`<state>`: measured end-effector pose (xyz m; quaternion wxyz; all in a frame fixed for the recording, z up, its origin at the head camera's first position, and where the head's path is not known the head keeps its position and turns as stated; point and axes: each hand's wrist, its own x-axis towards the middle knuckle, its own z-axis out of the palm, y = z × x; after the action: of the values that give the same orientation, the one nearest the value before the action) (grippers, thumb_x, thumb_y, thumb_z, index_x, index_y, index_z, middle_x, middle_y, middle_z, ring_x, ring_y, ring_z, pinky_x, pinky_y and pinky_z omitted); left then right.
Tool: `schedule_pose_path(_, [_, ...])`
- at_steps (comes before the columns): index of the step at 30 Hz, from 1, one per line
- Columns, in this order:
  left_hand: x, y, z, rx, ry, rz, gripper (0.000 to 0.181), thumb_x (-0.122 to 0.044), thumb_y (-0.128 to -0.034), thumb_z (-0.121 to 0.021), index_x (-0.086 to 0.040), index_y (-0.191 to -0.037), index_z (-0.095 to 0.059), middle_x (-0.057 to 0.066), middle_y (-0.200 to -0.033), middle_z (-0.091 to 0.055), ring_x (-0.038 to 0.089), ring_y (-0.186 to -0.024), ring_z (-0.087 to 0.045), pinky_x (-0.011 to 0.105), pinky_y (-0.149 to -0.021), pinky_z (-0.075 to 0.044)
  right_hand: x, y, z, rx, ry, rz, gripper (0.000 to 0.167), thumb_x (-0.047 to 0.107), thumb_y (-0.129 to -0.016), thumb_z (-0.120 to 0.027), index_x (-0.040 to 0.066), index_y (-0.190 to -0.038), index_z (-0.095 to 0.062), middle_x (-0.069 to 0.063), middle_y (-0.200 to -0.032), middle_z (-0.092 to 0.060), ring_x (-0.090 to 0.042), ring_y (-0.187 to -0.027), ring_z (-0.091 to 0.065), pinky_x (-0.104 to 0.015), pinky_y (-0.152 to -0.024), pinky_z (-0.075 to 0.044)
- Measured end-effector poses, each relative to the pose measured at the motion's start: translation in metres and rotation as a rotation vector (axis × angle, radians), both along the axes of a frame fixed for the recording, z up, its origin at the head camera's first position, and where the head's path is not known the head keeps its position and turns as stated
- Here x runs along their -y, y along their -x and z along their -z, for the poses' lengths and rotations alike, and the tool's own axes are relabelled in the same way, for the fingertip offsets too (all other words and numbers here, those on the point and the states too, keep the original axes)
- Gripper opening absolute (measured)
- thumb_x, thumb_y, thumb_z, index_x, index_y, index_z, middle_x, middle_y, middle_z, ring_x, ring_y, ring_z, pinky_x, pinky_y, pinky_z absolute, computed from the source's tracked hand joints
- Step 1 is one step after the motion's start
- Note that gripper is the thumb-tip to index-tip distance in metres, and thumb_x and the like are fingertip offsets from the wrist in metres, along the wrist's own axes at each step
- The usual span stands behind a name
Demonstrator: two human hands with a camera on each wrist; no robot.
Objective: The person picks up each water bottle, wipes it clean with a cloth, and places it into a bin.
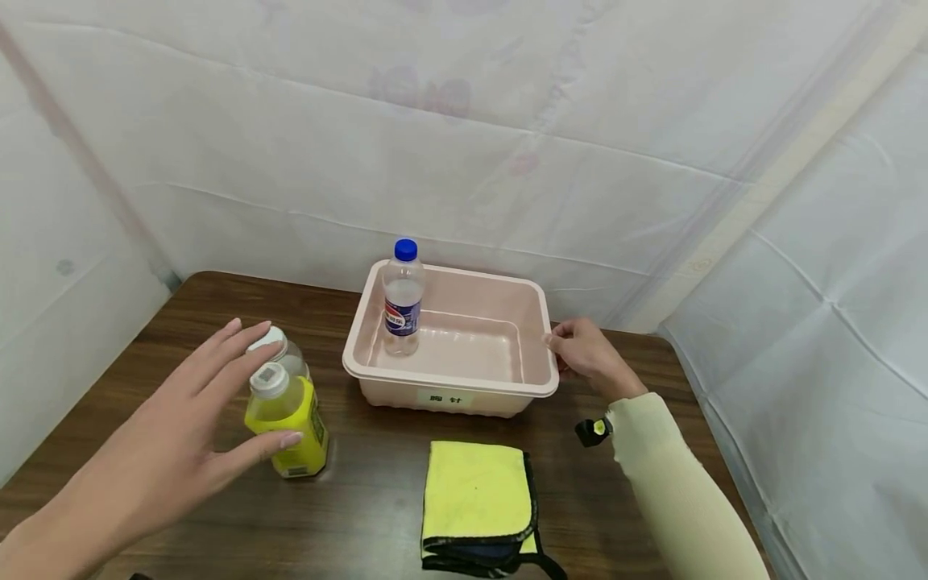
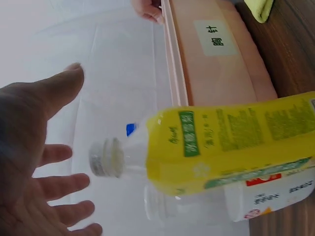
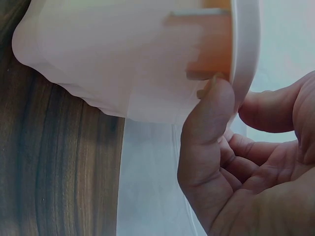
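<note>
My right hand (image 1: 590, 354) pinches the right rim of a pale pink plastic basin (image 1: 464, 278), thumb on one side and curled fingers below the edge in the right wrist view. Inside the basin, at its left end, a clear bottle with a blue cap (image 1: 403, 310) stands upright. My left hand (image 1: 174, 427) hovers with spread fingers near a yellow-labelled bottle with a white cap (image 1: 297, 427). Just behind that bottle is a second white-capped bottle (image 1: 293, 358), partly hidden. In the left wrist view the left palm is free of any object, apart from the yellow-labelled bottle (image 2: 226, 142).
A folded yellow cloth with black edging (image 1: 478, 491) lies in front of the basin on the dark wooden table (image 1: 370, 483). A small black item (image 1: 593, 432) is by the right cuff. White sheeting (image 1: 464, 153) hangs behind and at the sides.
</note>
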<state>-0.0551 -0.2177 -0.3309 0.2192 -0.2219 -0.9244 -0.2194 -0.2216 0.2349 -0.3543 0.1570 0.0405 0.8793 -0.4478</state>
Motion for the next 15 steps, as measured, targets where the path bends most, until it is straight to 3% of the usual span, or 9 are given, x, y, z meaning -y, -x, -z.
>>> schedule_pose_path(4, [0.001,-0.005,0.001,-0.007,-0.066,-0.037,0.097,-0.04,-0.0698,-0.096,-0.015,-0.152,-0.051,0.012,-0.156,-0.052,0.035,-0.146,-0.044,0.007,-0.123,-0.015,-0.001,0.0,0.001,-0.001,0.005,0.001,0.029,0.02,-0.109,-0.053,-0.006,-0.112,-0.066,-0.01,-0.084,-0.064,-0.019,-0.071,-0.063,-0.034,-0.065,-0.06])
schedule_pose_path(8, [0.002,-0.01,0.01,0.024,-0.136,-0.084,0.099,-0.03,-0.0656,-0.099,-0.017,-0.152,-0.051,0.012,-0.154,-0.053,0.035,-0.138,-0.048,0.001,-0.116,-0.014,-0.003,0.0,0.001,-0.007,-0.002,0.004,0.029,0.02,-0.109,-0.053,-0.005,-0.111,-0.066,-0.009,-0.083,-0.065,-0.019,-0.071,-0.063,-0.034,-0.064,-0.059])
schedule_pose_path(12, [0.004,-0.012,0.023,0.03,-0.208,-0.098,0.103,-0.021,-0.0617,-0.1,-0.019,-0.152,-0.051,0.014,-0.151,-0.055,0.005,-0.146,-0.041,0.001,-0.115,-0.017,-0.004,0.001,0.0,-0.012,-0.004,0.001,0.029,0.02,-0.109,-0.053,-0.006,-0.111,-0.066,-0.01,-0.083,-0.065,-0.02,-0.071,-0.064,-0.032,-0.062,-0.059])
schedule_pose_path(15, [0.002,-0.01,0.031,0.005,-0.256,-0.086,0.105,-0.015,-0.058,-0.101,-0.017,-0.151,-0.053,0.016,-0.147,-0.057,-0.017,-0.139,-0.033,-0.004,-0.11,-0.019,-0.006,0.0,0.0,-0.013,-0.009,0.001,0.029,0.02,-0.109,-0.052,-0.006,-0.112,-0.066,-0.01,-0.084,-0.065,-0.019,-0.071,-0.063,-0.03,-0.06,-0.058])
